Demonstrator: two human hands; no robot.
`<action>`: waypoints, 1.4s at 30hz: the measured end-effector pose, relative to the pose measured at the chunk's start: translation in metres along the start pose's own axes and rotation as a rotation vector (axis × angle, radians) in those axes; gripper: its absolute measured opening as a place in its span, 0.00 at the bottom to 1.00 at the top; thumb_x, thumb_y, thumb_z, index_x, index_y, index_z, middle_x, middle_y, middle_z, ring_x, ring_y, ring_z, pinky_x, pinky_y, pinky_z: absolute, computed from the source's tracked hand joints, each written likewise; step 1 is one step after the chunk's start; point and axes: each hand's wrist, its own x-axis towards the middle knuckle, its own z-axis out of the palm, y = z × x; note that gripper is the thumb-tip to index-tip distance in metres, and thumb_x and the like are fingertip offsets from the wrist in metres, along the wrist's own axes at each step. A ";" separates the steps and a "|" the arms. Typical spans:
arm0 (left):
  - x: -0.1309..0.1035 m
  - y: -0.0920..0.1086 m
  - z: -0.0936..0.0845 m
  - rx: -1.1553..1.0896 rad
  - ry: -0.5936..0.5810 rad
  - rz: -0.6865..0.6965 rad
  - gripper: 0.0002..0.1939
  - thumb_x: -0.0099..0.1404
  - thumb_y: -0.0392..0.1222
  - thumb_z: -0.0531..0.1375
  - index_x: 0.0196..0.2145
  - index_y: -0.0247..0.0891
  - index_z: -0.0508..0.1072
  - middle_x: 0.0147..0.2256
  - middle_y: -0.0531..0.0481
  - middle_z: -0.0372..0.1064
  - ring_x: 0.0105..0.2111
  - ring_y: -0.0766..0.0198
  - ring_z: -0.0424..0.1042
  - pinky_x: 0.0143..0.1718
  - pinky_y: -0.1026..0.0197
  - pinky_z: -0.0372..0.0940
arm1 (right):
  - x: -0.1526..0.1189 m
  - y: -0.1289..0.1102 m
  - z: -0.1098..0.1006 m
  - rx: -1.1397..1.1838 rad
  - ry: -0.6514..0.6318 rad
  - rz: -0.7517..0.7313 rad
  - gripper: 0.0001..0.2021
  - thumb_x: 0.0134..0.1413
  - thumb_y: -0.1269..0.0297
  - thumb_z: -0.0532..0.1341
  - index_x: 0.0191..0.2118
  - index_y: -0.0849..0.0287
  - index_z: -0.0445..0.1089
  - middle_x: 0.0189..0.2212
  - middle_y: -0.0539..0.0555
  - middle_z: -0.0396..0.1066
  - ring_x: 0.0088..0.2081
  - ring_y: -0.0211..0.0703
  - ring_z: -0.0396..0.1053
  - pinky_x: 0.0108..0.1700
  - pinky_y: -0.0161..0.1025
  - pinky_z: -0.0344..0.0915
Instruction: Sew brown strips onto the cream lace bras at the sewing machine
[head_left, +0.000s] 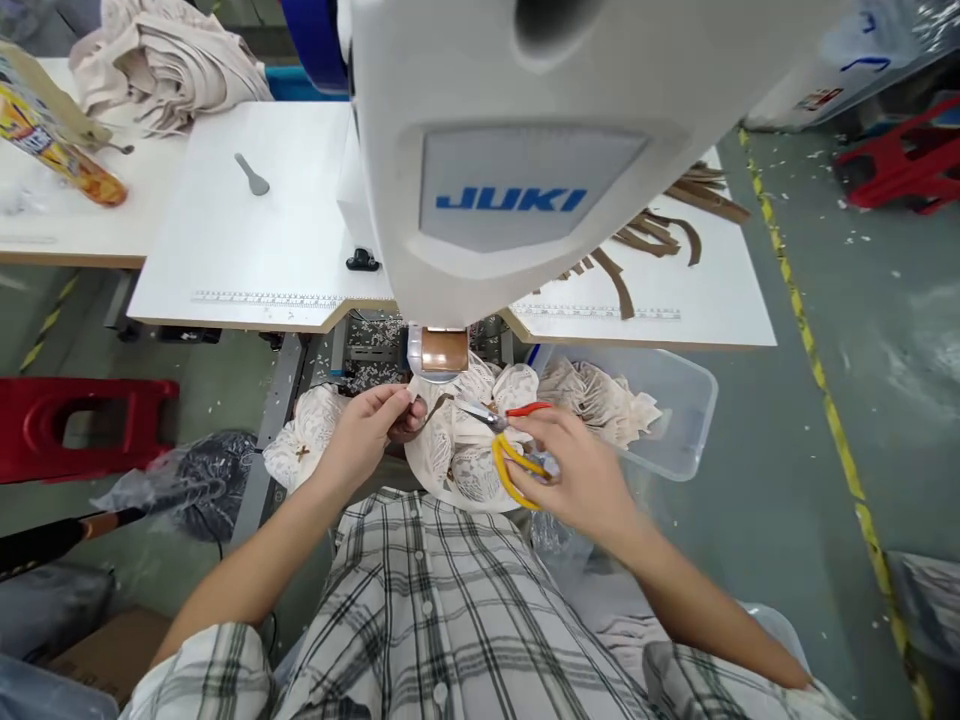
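Note:
My left hand (379, 420) pinches the edge of a cream lace garment just below the sewing machine head. A short brown strip (437, 408) sticks out beside its fingertips. In my right hand (574, 465) are scissors with yellow and red handles (517, 468); their blades point left toward the brown strip and look slightly parted. Beneath the scissors lies the lace garment (476, 470) with molded cups. Another lace part with a small brown bow (302, 452) hangs left of my left hand. The copper-coloured plate (444, 352) of the machine is just above the garment.
The white JUKI machine head (517, 130) overhangs the white worktable (247, 240). Brown strips (652, 235) lie on its right side, a grey spoon (252, 175) on its left. A clear bin (686, 420) holds lace pieces at right. Red stools (90, 425) stand on both sides.

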 end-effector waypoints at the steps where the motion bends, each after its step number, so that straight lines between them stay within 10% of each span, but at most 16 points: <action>1: -0.001 0.000 0.001 0.011 -0.004 0.008 0.15 0.63 0.51 0.64 0.29 0.36 0.72 0.30 0.51 0.67 0.29 0.70 0.64 0.32 0.67 0.64 | 0.000 -0.007 0.011 0.005 0.022 -0.013 0.18 0.56 0.60 0.63 0.53 0.50 0.68 0.44 0.59 0.73 0.44 0.53 0.75 0.38 0.48 0.74; 17: -0.006 0.000 -0.002 0.205 0.006 0.065 0.11 0.69 0.43 0.54 0.29 0.38 0.64 0.27 0.56 0.55 0.26 0.71 0.54 0.31 0.69 0.59 | 0.002 -0.004 0.043 0.280 -0.037 0.027 0.16 0.60 0.65 0.63 0.53 0.51 0.69 0.45 0.53 0.75 0.44 0.44 0.74 0.46 0.41 0.72; 23: -0.005 0.006 -0.005 0.287 0.043 0.125 0.14 0.69 0.49 0.57 0.30 0.38 0.67 0.27 0.56 0.58 0.27 0.71 0.57 0.29 0.71 0.60 | -0.006 -0.009 0.050 0.428 -0.039 0.146 0.24 0.48 0.70 0.65 0.53 0.52 0.66 0.42 0.53 0.68 0.27 0.36 0.64 0.32 0.38 0.67; 42: -0.005 0.006 -0.002 0.350 0.091 0.134 0.16 0.67 0.53 0.60 0.31 0.36 0.72 0.30 0.51 0.71 0.33 0.65 0.73 0.40 0.61 0.73 | 0.018 -0.022 0.076 0.490 -0.004 0.158 0.23 0.51 0.67 0.66 0.54 0.49 0.69 0.44 0.53 0.73 0.33 0.40 0.69 0.37 0.40 0.69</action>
